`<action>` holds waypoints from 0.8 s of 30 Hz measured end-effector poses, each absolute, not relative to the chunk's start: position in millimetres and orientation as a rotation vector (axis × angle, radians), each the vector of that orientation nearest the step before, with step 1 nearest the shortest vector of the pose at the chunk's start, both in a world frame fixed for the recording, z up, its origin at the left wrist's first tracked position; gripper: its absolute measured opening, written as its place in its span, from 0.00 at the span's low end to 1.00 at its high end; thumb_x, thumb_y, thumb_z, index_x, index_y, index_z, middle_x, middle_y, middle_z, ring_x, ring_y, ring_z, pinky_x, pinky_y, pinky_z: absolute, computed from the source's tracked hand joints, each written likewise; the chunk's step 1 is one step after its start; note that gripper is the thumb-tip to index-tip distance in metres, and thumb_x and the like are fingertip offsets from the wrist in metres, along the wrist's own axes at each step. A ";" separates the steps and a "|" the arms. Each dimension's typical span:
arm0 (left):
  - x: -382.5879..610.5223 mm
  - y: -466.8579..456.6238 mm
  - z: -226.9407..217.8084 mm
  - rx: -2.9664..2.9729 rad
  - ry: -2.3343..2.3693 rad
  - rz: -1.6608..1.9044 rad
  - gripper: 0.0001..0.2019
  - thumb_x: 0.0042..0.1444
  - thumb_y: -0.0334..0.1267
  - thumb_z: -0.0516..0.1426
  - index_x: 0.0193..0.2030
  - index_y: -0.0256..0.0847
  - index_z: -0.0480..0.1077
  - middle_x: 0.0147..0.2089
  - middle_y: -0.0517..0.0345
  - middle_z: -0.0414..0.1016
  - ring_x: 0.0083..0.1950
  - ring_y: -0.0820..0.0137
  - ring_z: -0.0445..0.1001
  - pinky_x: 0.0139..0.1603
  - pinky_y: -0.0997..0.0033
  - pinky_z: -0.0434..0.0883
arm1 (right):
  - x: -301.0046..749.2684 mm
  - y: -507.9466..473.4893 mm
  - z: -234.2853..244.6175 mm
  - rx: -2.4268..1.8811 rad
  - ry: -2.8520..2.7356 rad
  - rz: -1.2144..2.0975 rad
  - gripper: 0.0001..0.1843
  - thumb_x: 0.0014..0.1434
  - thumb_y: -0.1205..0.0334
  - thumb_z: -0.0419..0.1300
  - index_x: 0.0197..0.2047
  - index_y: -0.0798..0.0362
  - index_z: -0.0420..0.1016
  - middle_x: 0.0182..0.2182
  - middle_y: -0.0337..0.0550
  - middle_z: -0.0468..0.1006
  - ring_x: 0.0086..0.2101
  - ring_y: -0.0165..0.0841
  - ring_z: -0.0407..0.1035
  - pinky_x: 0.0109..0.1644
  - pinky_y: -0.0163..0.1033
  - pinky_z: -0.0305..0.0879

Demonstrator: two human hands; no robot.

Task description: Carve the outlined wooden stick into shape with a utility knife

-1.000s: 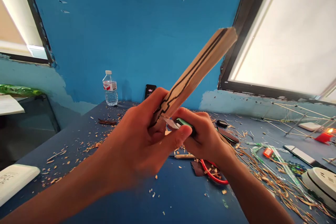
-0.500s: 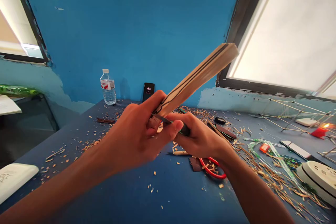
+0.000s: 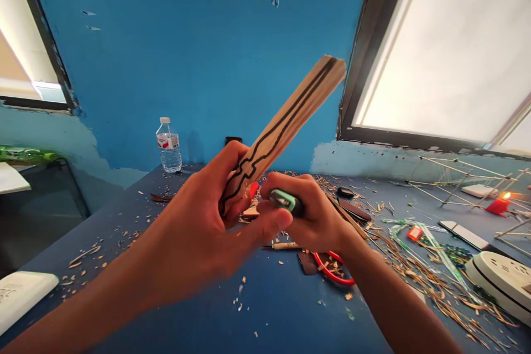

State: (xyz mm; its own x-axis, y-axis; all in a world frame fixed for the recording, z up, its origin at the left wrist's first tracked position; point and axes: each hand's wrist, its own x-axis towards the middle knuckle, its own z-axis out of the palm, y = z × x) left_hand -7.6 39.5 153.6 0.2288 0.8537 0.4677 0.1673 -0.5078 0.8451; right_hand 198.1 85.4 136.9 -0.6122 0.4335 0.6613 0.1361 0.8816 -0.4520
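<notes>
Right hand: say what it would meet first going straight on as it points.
Probably the wooden stick, near where the left hand grips it, since the right hand points up-left; depth is unclear, so the left hand could come first.

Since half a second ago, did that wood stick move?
Yes, to the left: the wood stick overlapped the window frame then; now its top end shows just left of it.

Bright right window point(image 3: 443, 50), edges stretched wide
</notes>
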 end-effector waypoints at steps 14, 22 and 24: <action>2.3 33.5 153.2 1.906 1.032 1.427 0.17 0.53 0.45 0.70 0.45 0.50 0.69 0.33 0.65 0.71 0.26 0.75 0.68 0.19 0.81 0.63 | 190.3 79.2 122.9 -0.670 -1.975 -0.435 0.08 0.65 0.62 0.59 0.35 0.49 0.64 0.25 0.30 0.63 0.25 0.25 0.53 0.30 0.37 0.49; 9.9 37.1 150.5 1.778 0.966 1.281 0.14 0.69 0.53 0.58 0.43 0.49 0.61 0.22 0.73 0.55 0.20 0.79 0.52 0.17 0.84 0.55 | 183.5 74.1 126.0 -0.857 -1.924 -0.579 0.05 0.62 0.67 0.54 0.34 0.48 0.64 0.23 0.32 0.62 0.23 0.28 0.48 0.28 0.39 0.43; 13.5 38.8 148.0 1.702 0.960 1.305 0.15 0.68 0.53 0.60 0.41 0.48 0.60 0.23 0.73 0.54 0.21 0.79 0.52 0.19 0.84 0.55 | 179.6 76.6 123.2 -0.918 -1.866 -0.680 0.05 0.62 0.67 0.55 0.34 0.48 0.66 0.23 0.33 0.62 0.23 0.29 0.48 0.28 0.40 0.41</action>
State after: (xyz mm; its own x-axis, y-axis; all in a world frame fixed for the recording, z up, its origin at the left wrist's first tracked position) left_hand 13.5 38.8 148.0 0.1905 0.8991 0.3942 0.1090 -0.4184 0.9017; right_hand 179.6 76.6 123.2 -0.3003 0.3114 0.9016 0.8185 0.5695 0.0760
